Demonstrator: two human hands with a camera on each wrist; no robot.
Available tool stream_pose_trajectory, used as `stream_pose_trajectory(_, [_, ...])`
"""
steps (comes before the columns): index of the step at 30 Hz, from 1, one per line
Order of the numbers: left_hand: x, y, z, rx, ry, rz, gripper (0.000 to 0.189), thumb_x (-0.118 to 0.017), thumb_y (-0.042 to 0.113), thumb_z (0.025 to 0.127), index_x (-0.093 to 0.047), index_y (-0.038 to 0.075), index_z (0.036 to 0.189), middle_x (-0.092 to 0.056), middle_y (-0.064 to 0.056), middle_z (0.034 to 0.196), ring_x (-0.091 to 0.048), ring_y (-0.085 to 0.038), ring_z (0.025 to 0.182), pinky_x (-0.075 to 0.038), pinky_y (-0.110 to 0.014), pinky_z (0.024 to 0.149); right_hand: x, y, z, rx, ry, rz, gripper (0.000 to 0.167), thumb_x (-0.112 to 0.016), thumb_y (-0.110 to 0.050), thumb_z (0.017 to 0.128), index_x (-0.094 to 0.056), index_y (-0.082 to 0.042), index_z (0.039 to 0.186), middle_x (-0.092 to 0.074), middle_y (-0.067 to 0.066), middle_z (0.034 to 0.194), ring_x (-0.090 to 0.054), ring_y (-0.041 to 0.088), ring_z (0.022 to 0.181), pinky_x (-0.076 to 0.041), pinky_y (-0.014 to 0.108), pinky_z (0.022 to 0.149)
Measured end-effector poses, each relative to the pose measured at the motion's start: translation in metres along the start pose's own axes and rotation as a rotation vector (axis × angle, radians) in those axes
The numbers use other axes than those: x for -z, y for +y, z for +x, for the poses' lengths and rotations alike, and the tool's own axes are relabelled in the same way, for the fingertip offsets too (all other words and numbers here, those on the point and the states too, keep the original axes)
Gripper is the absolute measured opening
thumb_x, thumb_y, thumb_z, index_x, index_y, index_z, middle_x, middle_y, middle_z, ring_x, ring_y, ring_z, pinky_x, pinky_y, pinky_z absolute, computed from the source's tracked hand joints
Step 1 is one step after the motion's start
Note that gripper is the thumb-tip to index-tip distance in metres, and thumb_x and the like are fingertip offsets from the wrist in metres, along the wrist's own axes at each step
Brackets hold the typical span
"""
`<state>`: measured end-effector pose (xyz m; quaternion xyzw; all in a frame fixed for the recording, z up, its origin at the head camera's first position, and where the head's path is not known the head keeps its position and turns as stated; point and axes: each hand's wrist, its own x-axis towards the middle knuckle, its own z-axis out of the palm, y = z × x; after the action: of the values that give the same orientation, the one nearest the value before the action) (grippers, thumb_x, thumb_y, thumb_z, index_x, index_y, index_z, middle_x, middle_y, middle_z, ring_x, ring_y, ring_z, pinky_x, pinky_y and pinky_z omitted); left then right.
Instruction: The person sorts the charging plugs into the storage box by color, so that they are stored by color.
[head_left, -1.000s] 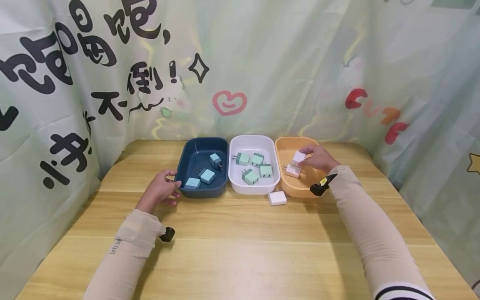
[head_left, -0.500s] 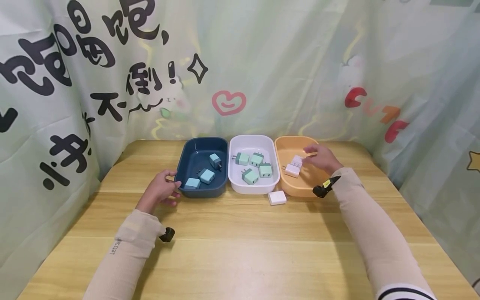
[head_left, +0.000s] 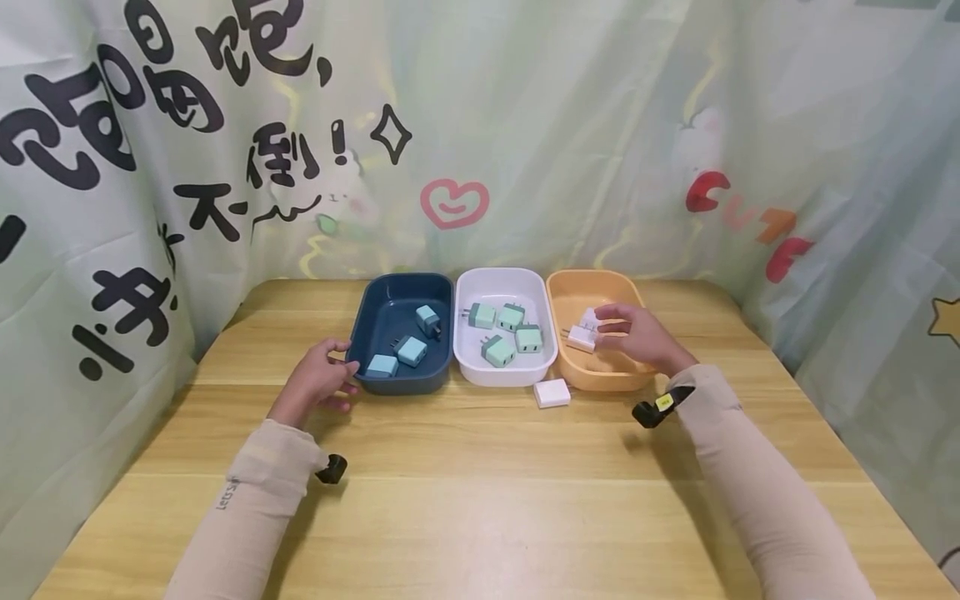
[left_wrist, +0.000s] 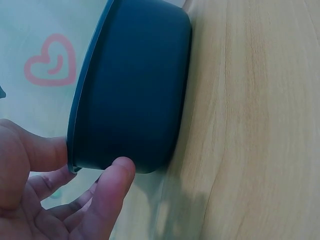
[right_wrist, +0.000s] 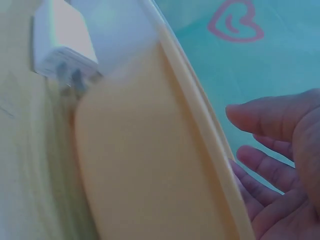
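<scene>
My left hand [head_left: 318,379] is at the near left corner of the dark blue bin [left_wrist: 135,85], digits loosely spread with tips against its rim and outer wall. Three light blue charger plugs [head_left: 411,351] lie in that bin. Over the right side of the orange bin [head_left: 611,382] hovers my right hand [head_left: 637,335], fingers loosely bent, with nothing held. Two white charger plugs [head_left: 581,338] lie close together in the orange bin, partly covered by the fingertips in the head view. Another white charger plug [head_left: 552,393] rests on the table in front of the bins, prongs beside the orange wall.
Between the blue and orange bins stands a white bin [head_left: 505,377] with several green charger plugs [head_left: 498,351]. All three bins stand side by side at the back of the wooden table [head_left: 465,492], before a printed curtain [head_left: 570,142].
My right hand has let go of a white charger plug in the orange bin and drawn back slightly toward me. The left hand stays at the blue bin.
</scene>
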<state>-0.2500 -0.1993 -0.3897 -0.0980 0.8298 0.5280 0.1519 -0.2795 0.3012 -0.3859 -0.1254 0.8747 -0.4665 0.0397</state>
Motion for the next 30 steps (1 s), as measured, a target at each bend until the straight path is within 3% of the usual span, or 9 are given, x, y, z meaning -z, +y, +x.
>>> stream_pose_trajectory(8, [0.0, 0.0, -0.001, 0.002, -0.001, -0.005, 0.054, -0.05, 0.008, 0.101, -0.029, 0.007, 0.15, -0.045, -0.024, 0.126, -0.062, -0.029, 0.084, -0.059, -0.04, 0.061, -0.008, -0.015, -0.017, 0.046, -0.015, 0.06, 0.055, -0.072, 0.003, 0.084, -0.047, 0.011, 0.132, -0.047, 0.029, 0.134, -0.051, 0.045, 0.119, -0.051, 0.031, 0.091])
stream_pose_trajectory(14, [0.0, 0.001, -0.001, 0.008, 0.005, 0.002, 0.054, -0.05, 0.009, 0.101, -0.029, 0.007, 0.15, -0.045, -0.023, 0.126, -0.062, -0.029, 0.085, -0.059, -0.039, 0.061, -0.019, -0.024, -0.025, 0.093, -0.033, 0.129, 0.056, -0.073, 0.008, 0.081, -0.046, 0.013, 0.13, -0.047, 0.033, 0.131, -0.052, 0.047, 0.117, -0.05, 0.037, 0.094])
stream_pose_trajectory(21, [0.0, 0.001, 0.0, 0.006, 0.0, -0.003, 0.054, -0.05, 0.008, 0.101, -0.029, 0.007, 0.15, -0.046, -0.024, 0.125, -0.062, -0.029, 0.084, -0.059, -0.039, 0.061, -0.032, -0.034, -0.035, 0.168, -0.04, 0.131, 0.054, -0.074, 0.008, 0.08, -0.049, 0.012, 0.127, -0.05, 0.031, 0.131, -0.053, 0.048, 0.115, -0.048, 0.041, 0.095])
stream_pose_trajectory(30, [0.0, 0.0, 0.001, 0.01, 0.001, -0.001, 0.054, -0.05, 0.009, 0.101, -0.028, 0.007, 0.151, -0.045, -0.023, 0.126, -0.062, -0.031, 0.087, -0.059, -0.04, 0.062, -0.054, -0.039, -0.05, 0.195, -0.093, 0.159, 0.052, -0.074, 0.01, 0.078, -0.052, 0.012, 0.125, -0.052, 0.03, 0.129, -0.055, 0.046, 0.114, -0.049, 0.042, 0.095])
